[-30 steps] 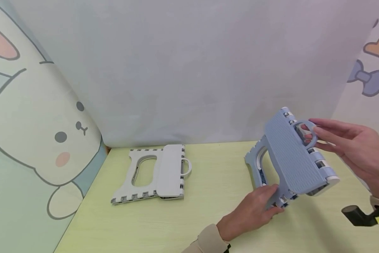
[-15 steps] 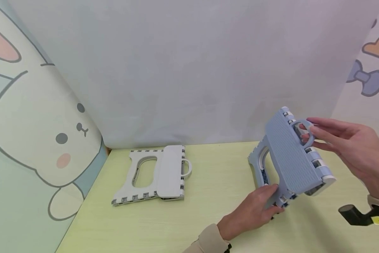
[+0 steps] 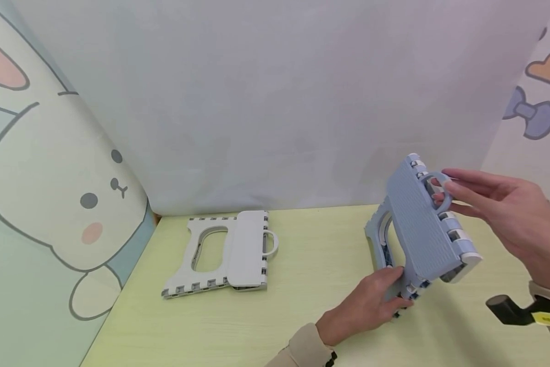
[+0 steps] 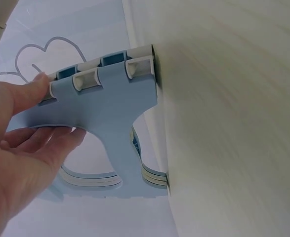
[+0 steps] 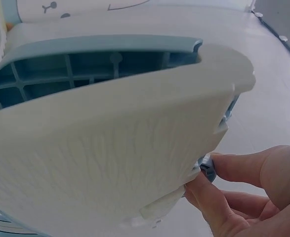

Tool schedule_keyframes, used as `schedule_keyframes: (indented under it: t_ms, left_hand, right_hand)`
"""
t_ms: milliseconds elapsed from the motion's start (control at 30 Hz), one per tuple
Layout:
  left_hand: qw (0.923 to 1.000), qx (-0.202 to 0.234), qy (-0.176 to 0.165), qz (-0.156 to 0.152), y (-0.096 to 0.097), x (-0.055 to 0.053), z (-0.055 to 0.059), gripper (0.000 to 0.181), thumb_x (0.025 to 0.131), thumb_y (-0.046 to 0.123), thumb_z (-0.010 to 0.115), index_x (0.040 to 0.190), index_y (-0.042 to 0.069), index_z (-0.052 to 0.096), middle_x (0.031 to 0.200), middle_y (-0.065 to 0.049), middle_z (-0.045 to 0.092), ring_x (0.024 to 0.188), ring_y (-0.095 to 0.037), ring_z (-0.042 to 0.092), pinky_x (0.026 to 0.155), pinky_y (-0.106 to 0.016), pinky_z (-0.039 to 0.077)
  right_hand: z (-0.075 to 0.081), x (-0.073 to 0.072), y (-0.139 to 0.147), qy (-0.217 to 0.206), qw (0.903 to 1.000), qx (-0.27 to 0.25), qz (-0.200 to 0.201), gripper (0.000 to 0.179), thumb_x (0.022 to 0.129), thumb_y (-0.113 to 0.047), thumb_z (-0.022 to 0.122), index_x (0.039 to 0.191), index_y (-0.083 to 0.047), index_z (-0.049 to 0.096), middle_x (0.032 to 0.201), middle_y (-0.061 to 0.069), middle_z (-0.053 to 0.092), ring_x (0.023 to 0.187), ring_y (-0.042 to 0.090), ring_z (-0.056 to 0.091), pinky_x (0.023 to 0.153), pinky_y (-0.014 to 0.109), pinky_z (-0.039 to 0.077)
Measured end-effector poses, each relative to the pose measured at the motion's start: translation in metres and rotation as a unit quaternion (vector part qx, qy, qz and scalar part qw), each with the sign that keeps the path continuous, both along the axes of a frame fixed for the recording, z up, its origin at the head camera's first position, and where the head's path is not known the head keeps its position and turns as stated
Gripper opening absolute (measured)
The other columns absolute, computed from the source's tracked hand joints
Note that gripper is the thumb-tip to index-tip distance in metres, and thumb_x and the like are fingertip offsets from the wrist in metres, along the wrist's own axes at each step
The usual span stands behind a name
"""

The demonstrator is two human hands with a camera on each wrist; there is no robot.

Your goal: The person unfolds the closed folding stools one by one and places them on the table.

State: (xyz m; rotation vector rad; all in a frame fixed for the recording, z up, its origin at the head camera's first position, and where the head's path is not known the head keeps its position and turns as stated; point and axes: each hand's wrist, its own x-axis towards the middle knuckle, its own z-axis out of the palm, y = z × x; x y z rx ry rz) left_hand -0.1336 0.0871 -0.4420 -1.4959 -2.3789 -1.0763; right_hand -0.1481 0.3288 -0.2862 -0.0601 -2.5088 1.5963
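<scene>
A blue folding step stool (image 3: pixel 423 229), folded flat, stands tilted at the right of the table. My left hand (image 3: pixel 364 306) grips its lower side edge, and in the left wrist view the thumb (image 4: pixel 28 94) lies on the hinged edge while the fingers pass through the cut-out. The feet end of the stool meets the table there. With thumb and fingers, my right hand (image 3: pixel 508 211) pinches the loop handle (image 3: pixel 448 202) on the stool's far edge. Its white underside (image 5: pixel 100 148) fills much of the right wrist view.
A white folding step stool (image 3: pixel 247 250) lies folded flat on the pale yellow-green table (image 3: pixel 311 265), left of the blue one. Behind the table rises a white backdrop (image 3: pixel 275 112), with a cartoon rabbit panel (image 3: pixel 50 193) on the left.
The blue stool has tipped a little more upright, its handle side shifting left. My right hand has moved slightly left with it. The left hand and the white stool look unmoved.
</scene>
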Motion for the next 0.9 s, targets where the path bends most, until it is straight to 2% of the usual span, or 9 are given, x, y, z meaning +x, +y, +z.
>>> schedule_keyframes:
  t_ms: [267, 533, 767, 900]
  left_hand:
    - [0.9999, 0.001, -0.012, -0.006, 0.0, -0.001, 0.0, 0.044, 0.1, 0.018, 0.069, 0.137, 0.003, 0.051, 0.128, -0.005, 0.064, 0.112, 0.004, 0.049, 0.099, -0.006, 0.037]
    - [0.9997, 0.007, -0.021, -0.013, 0.0, -0.002, -0.003, 0.043, 0.101, 0.017, 0.069, 0.137, 0.003, 0.05, 0.128, -0.006, 0.063, 0.115, 0.003, 0.05, 0.1, -0.007, 0.037]
    - [0.9992, 0.01, -0.035, -0.019, 0.0, -0.004, -0.004, 0.046, 0.101, 0.016, 0.068, 0.139, 0.001, 0.048, 0.134, -0.009, 0.061, 0.124, 0.001, 0.049, 0.103, -0.009, 0.037]
    - [0.999, 0.013, -0.036, -0.023, 0.001, -0.004, -0.006, 0.044, 0.101, 0.015, 0.069, 0.137, 0.001, 0.049, 0.132, -0.009, 0.061, 0.121, 0.001, 0.049, 0.103, -0.009, 0.037]
  right_hand:
    - [0.002, -0.001, -0.003, 0.0, 1.0, 0.009, 0.0, 0.057, 0.1, -0.034, 0.067, 0.152, -0.016, 0.052, 0.111, -0.037, 0.062, 0.095, -0.012, 0.065, 0.074, 0.007, 0.051]
    - [0.003, -0.001, -0.006, 0.027, 0.9996, 0.002, 0.012, 0.053, 0.101, -0.025, 0.067, 0.15, -0.011, 0.053, 0.113, -0.033, 0.065, 0.097, -0.011, 0.066, 0.075, 0.011, 0.054]
    - [0.005, 0.001, -0.011, 0.026, 0.9994, 0.021, 0.01, 0.054, 0.101, -0.03, 0.068, 0.15, -0.012, 0.053, 0.108, -0.032, 0.067, 0.094, -0.01, 0.067, 0.074, 0.011, 0.054]
    - [0.006, 0.002, -0.013, 0.027, 0.9992, 0.026, 0.012, 0.053, 0.101, -0.029, 0.067, 0.149, -0.011, 0.053, 0.108, -0.031, 0.068, 0.094, -0.009, 0.068, 0.075, 0.01, 0.053]
